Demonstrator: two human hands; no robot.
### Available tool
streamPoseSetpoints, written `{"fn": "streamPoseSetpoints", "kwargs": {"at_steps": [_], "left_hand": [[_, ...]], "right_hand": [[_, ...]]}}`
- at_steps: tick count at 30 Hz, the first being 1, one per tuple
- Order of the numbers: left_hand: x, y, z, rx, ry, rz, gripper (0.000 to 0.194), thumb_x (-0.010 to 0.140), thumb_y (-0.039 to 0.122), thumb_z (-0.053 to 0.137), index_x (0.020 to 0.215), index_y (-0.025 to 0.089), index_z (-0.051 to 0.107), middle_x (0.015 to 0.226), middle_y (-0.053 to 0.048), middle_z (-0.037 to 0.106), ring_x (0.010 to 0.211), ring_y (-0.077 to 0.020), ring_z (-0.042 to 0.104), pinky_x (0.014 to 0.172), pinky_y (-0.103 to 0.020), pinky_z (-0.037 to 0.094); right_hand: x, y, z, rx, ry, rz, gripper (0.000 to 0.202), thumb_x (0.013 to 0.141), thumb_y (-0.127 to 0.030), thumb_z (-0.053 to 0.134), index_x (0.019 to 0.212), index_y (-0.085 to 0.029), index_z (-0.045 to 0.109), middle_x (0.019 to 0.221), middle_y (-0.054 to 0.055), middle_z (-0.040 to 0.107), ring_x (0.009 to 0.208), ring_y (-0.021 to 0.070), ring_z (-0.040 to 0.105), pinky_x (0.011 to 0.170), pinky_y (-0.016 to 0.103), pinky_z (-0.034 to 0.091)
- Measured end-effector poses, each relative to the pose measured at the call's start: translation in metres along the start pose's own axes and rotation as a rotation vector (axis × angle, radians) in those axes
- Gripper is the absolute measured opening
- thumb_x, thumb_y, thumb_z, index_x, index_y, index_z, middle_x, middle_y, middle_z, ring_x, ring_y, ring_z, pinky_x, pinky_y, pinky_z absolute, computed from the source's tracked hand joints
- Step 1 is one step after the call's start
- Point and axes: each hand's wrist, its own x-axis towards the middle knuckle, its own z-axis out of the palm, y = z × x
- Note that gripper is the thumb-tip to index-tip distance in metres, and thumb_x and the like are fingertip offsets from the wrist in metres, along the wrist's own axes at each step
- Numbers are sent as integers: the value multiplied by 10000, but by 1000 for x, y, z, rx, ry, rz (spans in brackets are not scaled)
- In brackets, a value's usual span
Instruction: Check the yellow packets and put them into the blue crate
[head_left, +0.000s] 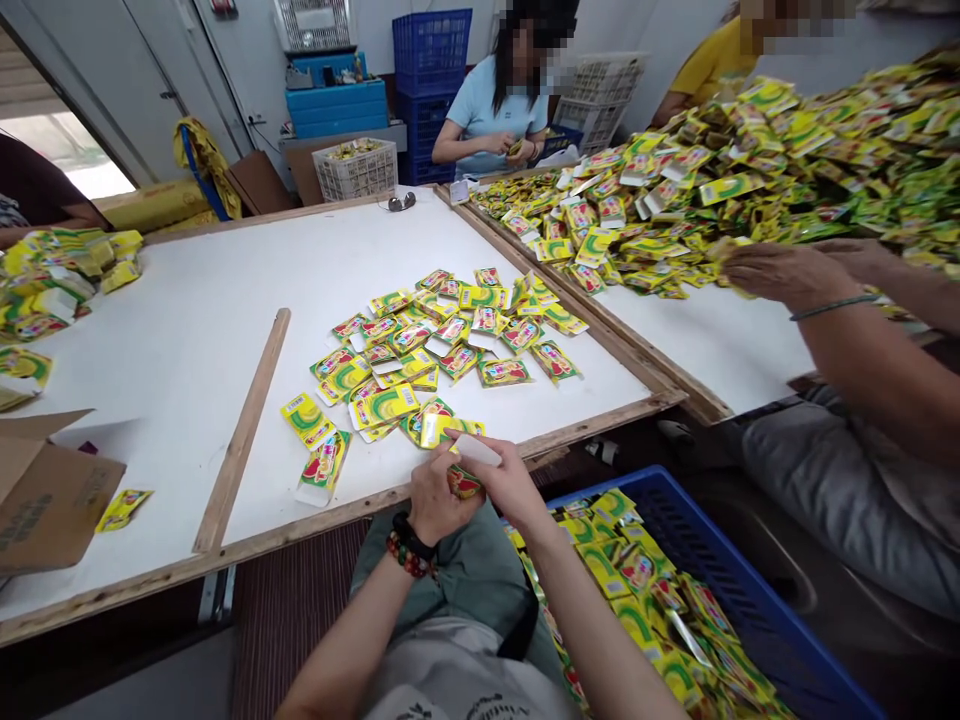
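Box slipping: the small box [465, 484] is held over the lap at the wooden edge [300, 526], so a loose grip could let it fall, probably onto the trousers [480, 570] or the floor.
Box creasing: its pale side or flap faces up between the fingers; pressing too hard there could bend the thin card.
Heap sliding: the loose boxes [382, 405] lie overlapping at 11 to 12 o'clock from the hands, and a knuckle pushed forward could scatter them.
Crate spilling: the blue crate [664, 478] at 4 o'clock is loaded with packs, and a knock from the right elbow might tip some out.
Piles mixing: the big pile [637, 215] rises at 1 to 2 o'clock behind a wooden divider [637, 360]; a slump could carry packs across it.
Left hand: the left hand [441, 502] is curled nearly closed, fingers around the box from 8 o'clock.
Right hand: the right hand [511, 485] is closed in at 3 o'clock, gripping the same box; its exact fingertip contact is hidden.
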Motion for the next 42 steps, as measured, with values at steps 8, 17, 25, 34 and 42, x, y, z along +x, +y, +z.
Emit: {"fn": "streamPoseSetpoints", "kwargs": {"at_steps": [8, 17, 25, 34, 42], "left_hand": [[11, 6, -5, -147, -172, -150, 693, 722, 326, 653, 1287, 190, 276, 1141, -147, 626, 977, -275, 672, 783, -413, 571], [8, 6, -4, -42, -243, -286, 750, 692, 387, 657, 1309, 173, 288, 1055, -145, 642, 876, -302, 670, 708, -418, 549], [10, 4, -4, -28, -295, -342, 593, 742, 294, 573, 1268, 149, 343, 926, -119, 667, 771, -276, 669, 646, -369, 520], [16, 7, -10, -158, -304, -286, 592, 722, 369, 630, 1217, 174, 370, 969, -109, 662, 766, -248, 663, 675, -363, 536], [13, 5, -9, -148, -262, -305, 530, 734, 349, 599, 1198, 178, 408, 898, -94, 658, 744, -256, 648, 646, -361, 512]], "right_hand": [[-18, 9, -1, -341, 54, -371, 312, 820, -339, 636, 1116, -274, 709, 1136, 27, 708, 1053, 305, 659, 955, 460, 488], [-7, 0, -2, -376, 4, -273, 332, 903, -355, 520, 1158, -218, 684, 1064, 31, 740, 954, 268, 694, 886, 440, 536], [-15, 7, -2, -770, -85, -567, 429, 956, -257, 419, 1376, -215, 495, 1071, 120, 721, 918, 237, 692, 810, 370, 554], [-31, 18, -6, -616, 71, -380, 775, 875, -333, 568, 1518, -173, 166, 1075, 99, 705, 594, 149, 607, 589, 260, 529], [-31, 20, 3, -570, -6, -475, 551, 919, -264, 487, 1455, -222, 367, 1177, 94, 678, 934, 217, 664, 863, 346, 522]]}}
